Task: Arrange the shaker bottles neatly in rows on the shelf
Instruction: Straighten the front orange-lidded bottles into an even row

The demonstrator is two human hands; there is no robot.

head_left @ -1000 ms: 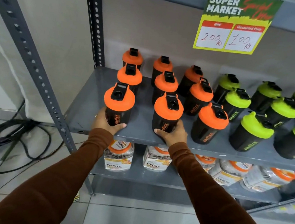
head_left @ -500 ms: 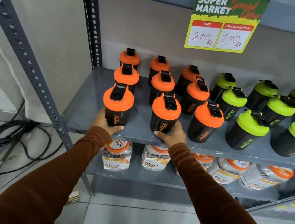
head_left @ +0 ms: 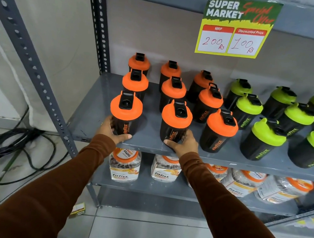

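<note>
Black shaker bottles stand in rows on the grey shelf (head_left: 87,118): several with orange lids on the left, several with green lids (head_left: 248,107) on the right. My left hand (head_left: 110,130) grips the base of the front-left orange-lid bottle (head_left: 126,113). My right hand (head_left: 183,144) grips the base of the front-middle orange-lid bottle (head_left: 176,121). Both bottles stand upright on the shelf near its front edge. A third front orange-lid bottle (head_left: 220,132) stands to the right, untouched.
A price sign (head_left: 235,28) hangs from the shelf above. Clear jars with orange lids (head_left: 124,164) sit on the lower shelf. Perforated metal uprights (head_left: 28,55) frame the left side. Black cables (head_left: 2,146) lie on the floor at left.
Both hands stay on the two front orange-lid bottles. The right-hand bottle has shifted slightly. The view has drifted a little.
</note>
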